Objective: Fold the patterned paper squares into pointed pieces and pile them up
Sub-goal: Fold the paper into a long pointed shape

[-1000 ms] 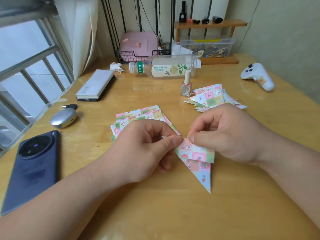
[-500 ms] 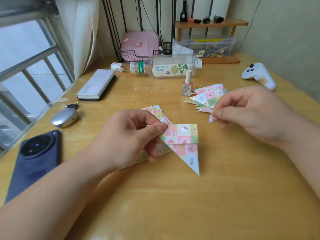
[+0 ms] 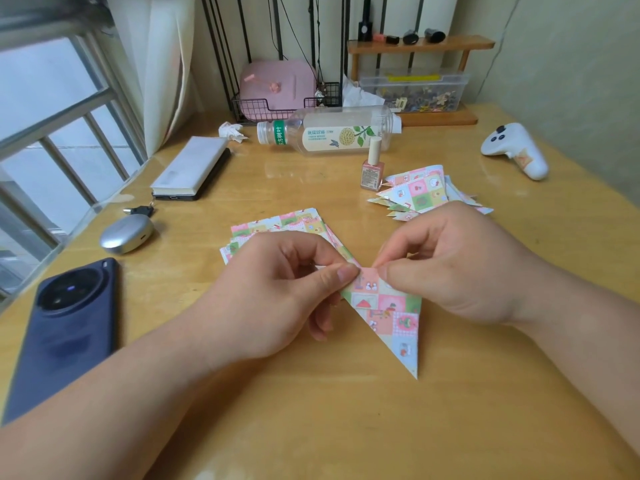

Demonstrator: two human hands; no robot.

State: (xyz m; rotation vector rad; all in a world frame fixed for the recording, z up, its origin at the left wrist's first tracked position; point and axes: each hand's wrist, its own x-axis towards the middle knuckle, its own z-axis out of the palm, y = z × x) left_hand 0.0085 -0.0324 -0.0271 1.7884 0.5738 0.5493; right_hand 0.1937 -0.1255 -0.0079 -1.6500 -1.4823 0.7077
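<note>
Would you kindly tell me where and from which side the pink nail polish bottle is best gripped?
Probably pinch the nail polish bottle by its cream cap, from above: it stands upright, with the plastic bottle behind and folded pieces beside it.

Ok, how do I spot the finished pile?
On the wooden table, look right of centre, beside the pink nail polish bottle. The pile of pointed pieces lies there, just beyond the right hand. Unlike the flat stack of squares by the left hand, sharp tips stick out from it.

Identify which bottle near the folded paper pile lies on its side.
The clear plastic tea bottle; the small pink nail polish bottle stands upright.
</note>
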